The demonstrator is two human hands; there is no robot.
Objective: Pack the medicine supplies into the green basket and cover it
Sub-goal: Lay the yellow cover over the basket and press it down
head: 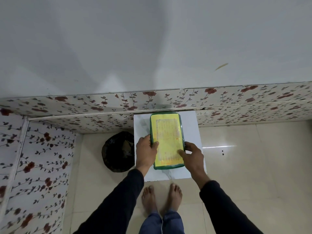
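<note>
The green basket (164,167) stands on a small white table (190,125), its long side pointing away from me. A yellow printed sheet (166,132) lies over its top as a cover, so whatever is inside is hidden. My left hand (146,150) grips the basket's left rim, thumb resting on the yellow sheet. My right hand (191,155) holds the right rim near the front, fingers pressing down on the sheet.
A round bin lined with a black bag (116,151) sits on the floor just left of the table. Floral panels (101,105) line the wall behind and to the left. My bare feet (162,198) stand on glossy floor tiles before the table.
</note>
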